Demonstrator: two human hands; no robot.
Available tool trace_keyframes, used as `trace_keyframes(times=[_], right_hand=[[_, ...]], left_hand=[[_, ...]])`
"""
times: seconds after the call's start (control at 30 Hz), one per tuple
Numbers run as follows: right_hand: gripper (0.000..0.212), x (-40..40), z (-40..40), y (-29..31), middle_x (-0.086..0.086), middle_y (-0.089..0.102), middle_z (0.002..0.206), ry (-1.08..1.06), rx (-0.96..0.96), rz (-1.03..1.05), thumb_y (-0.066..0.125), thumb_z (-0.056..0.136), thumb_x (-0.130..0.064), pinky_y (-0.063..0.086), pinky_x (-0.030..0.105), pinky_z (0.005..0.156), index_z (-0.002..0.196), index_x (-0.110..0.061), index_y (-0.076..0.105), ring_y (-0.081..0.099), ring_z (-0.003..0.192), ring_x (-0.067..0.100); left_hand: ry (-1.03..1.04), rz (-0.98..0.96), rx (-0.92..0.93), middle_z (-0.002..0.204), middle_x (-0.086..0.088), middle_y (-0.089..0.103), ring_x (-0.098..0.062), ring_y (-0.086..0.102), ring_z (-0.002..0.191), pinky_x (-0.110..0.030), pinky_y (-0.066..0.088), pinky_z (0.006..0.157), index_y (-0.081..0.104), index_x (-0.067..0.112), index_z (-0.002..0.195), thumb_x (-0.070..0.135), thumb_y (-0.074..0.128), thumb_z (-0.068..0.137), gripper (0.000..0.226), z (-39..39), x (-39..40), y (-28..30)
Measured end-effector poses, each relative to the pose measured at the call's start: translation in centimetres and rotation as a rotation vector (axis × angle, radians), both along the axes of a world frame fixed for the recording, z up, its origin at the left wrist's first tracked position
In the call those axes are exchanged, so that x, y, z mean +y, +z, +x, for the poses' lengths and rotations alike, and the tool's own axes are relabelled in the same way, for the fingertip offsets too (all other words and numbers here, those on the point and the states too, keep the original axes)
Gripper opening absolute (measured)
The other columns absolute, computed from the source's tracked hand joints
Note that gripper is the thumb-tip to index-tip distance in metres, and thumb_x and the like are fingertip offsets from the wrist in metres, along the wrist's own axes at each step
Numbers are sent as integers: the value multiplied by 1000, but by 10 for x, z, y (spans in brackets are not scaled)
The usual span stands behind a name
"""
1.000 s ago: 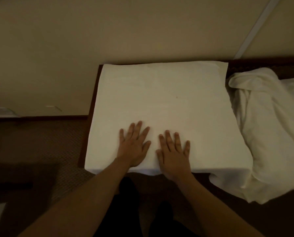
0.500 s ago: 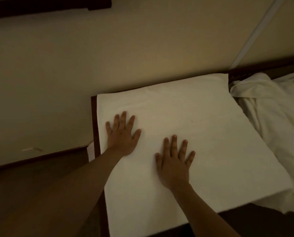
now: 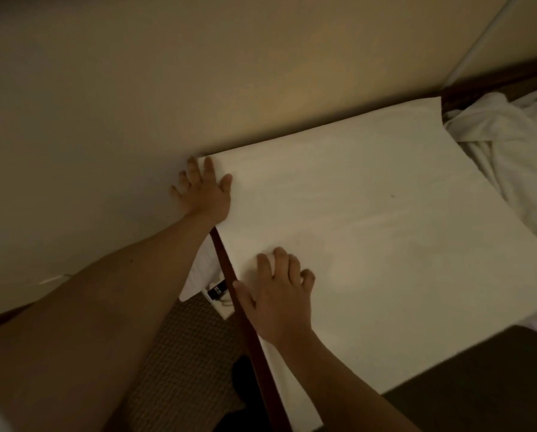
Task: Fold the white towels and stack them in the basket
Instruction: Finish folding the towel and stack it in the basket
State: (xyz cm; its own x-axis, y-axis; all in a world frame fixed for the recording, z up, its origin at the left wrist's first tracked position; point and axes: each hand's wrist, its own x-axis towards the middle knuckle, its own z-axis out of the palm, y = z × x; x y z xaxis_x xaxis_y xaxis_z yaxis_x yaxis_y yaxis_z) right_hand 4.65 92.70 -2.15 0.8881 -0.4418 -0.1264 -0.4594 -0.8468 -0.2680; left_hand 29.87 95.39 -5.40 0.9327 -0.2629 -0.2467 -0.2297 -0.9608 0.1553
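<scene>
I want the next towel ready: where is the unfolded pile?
In the head view, the crumpled towel pile lies far right, beside the flat towel.

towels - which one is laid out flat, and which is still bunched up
The flat towel under both hands is spread smooth on the table; the crumpled towel lies heaped at its far right.

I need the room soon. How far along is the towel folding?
Early. One towel lies spread flat on the table; the left hand is at its far corner, the right hand near its edge. A crumpled pile waits. No basket shows.
</scene>
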Motion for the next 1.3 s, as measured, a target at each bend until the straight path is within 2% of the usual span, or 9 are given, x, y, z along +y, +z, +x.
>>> trace_keyframes(times=[0.1, 0.27, 0.47, 0.8, 0.9, 1.07, 1.13, 1.2, 1.3], right_hand=[[43, 19, -5, 9, 3, 56, 92, -12, -50, -39, 63, 82, -57, 42, 36, 61, 97, -17, 59, 53, 80, 23], [29, 33, -3, 15, 2, 55, 71, 17, 26, 22, 85, 64, -20, 36, 25, 41, 75, -16, 59, 53, 58, 16], [19, 44, 5, 31, 7, 57, 108, -65, 66, 423, 44, 103, -22, 41, 29, 75, 112, -8, 53, 54, 92, 20], [33, 36, 25, 81, 0, 61, 82, -65, -134, 658, 49, 99, -52, 36, 27, 53, 93, -20, 45, 61, 69, 17], [34, -4, 19, 94, -6, 55, 72, -150, -210, 646, 50, 102, -43, 32, 16, 49, 77, -23, 41, 52, 61, 5], [42, -85, -7, 108, -5, 50, 59, -373, -333, 710, 54, 100, -39, 35, 25, 54, 66, -18, 45, 46, 53, 8], [41, -123, -20, 110, -2, 57, 62, -432, -375, 731, 55, 100, -40, 41, 29, 57, 70, -11, 54, 52, 56, 12], [39, -160, -31, 111, 4, 66, 69, -485, -406, 773, 56, 99, -39, 49, 36, 61, 77, -8, 64, 61, 62, 19], [34, -227, -51, 111, 6, 73, 76, -548, -454, 802, 60, 99, -36, 56, 40, 67, 80, -10, 72, 68, 71, 26]], left_hand=[[199, -210, -12, 157, -16, 28, -41, 35, 136, -54, 31, 110, 21, 17, 157, 70, 39, 96, 83, -7, 10, 2], [438, -506, 198, 150, -20, 42, -37, 48, 133, -44, 41, 110, 32, 2, 149, 55, 57, 96, 79, -2, 18, 7], [543, -552, 252, 132, -24, 61, -38, 64, 114, -43, 55, 95, 57, -7, 129, 40, 60, 97, 57, 22, 52, 19], [613, -737, 59, 138, -23, 57, -37, 57, 125, -40, 49, 99, 51, -2, 133, 32, 55, 101, 47, 37, 54, 103], [551, -811, 55, 133, -21, 61, -36, 59, 120, -38, 51, 96, 55, 0, 130, 30, 54, 100, 43, 31, 18, 129], [438, -937, 129, 131, -14, 62, -33, 60, 119, -26, 46, 92, 57, 4, 129, 26, 57, 97, 39, 2, -74, 165], [416, -1011, 189, 125, -16, 63, -35, 62, 114, -35, 53, 93, 58, 6, 125, 24, 59, 95, 35, -10, -122, 172], [409, -1065, 246, 120, -15, 61, -36, 63, 107, -46, 61, 75, 58, 6, 123, 20, 59, 94, 32, -21, -165, 177], [411, -1144, 358, 117, -14, 53, -35, 60, 100, -31, 52, 40, 56, 6, 128, 13, 59, 96, 33, -43, -235, 181]])
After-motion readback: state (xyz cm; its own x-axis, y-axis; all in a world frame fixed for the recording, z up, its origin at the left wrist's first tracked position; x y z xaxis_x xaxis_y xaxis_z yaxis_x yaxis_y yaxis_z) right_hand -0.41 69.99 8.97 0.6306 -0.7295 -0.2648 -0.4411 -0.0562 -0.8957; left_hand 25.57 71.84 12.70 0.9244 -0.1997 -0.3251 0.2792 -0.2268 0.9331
